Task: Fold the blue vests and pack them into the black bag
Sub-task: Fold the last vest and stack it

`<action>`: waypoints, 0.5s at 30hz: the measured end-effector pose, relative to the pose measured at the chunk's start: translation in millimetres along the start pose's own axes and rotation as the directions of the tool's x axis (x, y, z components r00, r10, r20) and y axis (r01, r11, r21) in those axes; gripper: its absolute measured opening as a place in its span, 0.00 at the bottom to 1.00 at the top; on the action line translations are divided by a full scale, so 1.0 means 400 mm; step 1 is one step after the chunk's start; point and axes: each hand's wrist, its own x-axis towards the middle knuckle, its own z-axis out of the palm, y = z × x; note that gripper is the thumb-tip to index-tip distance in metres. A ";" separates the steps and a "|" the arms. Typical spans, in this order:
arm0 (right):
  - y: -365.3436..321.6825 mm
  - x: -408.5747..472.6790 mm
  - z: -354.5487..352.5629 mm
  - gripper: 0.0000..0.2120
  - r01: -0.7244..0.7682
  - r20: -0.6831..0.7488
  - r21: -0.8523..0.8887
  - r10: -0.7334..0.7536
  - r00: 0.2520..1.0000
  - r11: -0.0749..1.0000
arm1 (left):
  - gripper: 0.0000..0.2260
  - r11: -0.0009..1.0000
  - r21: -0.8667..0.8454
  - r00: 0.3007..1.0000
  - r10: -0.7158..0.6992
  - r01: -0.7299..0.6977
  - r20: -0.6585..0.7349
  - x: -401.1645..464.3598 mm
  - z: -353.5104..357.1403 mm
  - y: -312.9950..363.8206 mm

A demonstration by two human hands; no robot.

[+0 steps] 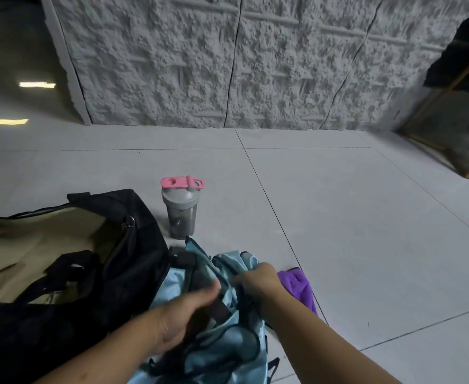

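Observation:
A heap of light blue vests point(225, 345) with dark trim lies crumpled on the floor at the bottom centre. My left hand point(183, 314) grips a fold of the blue fabric near the heap's middle. My right hand point(258, 281) pinches the cloth at the heap's upper right edge. The black bag point(128, 261) sits open at the left, showing a beige lining, and its right side touches the vests.
A grey shaker bottle point(180, 212) with a pink lid stands just behind the vests. A purple cloth point(299, 286) lies to the right of my right hand. A rough white wall point(255, 65) closes the back; pale floor tiles point(352, 217) spread to the right.

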 end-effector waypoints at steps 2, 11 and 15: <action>0.003 -0.010 -0.004 0.11 0.051 0.030 0.092 -0.054 0.998 0.994 | 0.48 0.991 -0.134 0.989 -0.037 0.017 -0.145 0.017 -0.015 0.012; 0.068 -0.040 -0.050 0.29 -0.016 0.573 0.275 -0.151 0.805 0.961 | 0.32 0.974 -0.208 0.979 -0.127 0.093 -0.157 0.086 -0.034 0.100; 0.069 -0.040 -0.066 0.18 0.088 0.453 0.055 -0.103 0.885 0.995 | 0.26 1.000 -0.019 0.940 0.001 -0.008 -0.341 0.120 -0.023 0.094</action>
